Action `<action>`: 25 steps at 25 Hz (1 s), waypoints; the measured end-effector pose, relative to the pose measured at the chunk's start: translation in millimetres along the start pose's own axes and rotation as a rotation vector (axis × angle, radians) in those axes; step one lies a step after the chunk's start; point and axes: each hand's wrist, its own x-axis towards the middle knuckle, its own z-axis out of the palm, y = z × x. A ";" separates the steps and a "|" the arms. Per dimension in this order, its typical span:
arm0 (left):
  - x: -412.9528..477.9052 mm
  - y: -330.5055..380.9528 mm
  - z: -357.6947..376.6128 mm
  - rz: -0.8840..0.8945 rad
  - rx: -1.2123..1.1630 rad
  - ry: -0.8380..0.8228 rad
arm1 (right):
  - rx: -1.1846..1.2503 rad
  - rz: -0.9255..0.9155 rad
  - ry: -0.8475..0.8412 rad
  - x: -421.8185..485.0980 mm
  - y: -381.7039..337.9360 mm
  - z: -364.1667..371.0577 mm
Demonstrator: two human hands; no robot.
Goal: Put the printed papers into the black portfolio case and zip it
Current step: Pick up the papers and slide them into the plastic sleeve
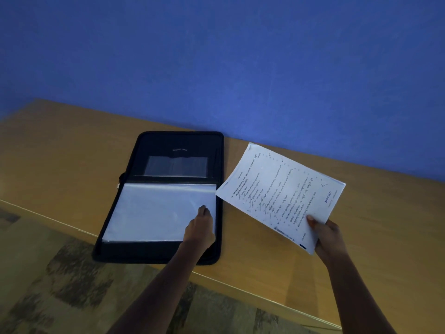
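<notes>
The counter (361, 237) carries the portfolio case (178, 145), lying open and unzipped. Its clear sleeve (154, 210) is pinned by the left hand (199, 231), grip closed on the sleeve's edge. The right hand (330, 239) pinches the papers (279, 191) beside the case. Loading step: next, slide the papers into the sleeve.

Both forearms are bare; left grip (199, 227) and right grip (328, 237) wear no rings.
</notes>
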 end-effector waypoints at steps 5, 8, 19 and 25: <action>-1.3 0.1 -5.9 -0.017 -0.073 0.012 | -0.098 -0.042 -0.020 -5.5 2.8 19.6; -0.8 -1.1 -9.3 -0.009 -0.075 0.009 | -0.103 -0.032 -0.007 -6.4 10.3 28.1; 4.6 -4.9 -3.3 0.041 -0.080 0.030 | -0.172 0.046 -0.020 -9.9 23.2 52.5; 1.4 -8.6 -1.3 0.049 -0.037 -0.050 | -0.141 0.184 -0.048 -18.8 35.1 39.0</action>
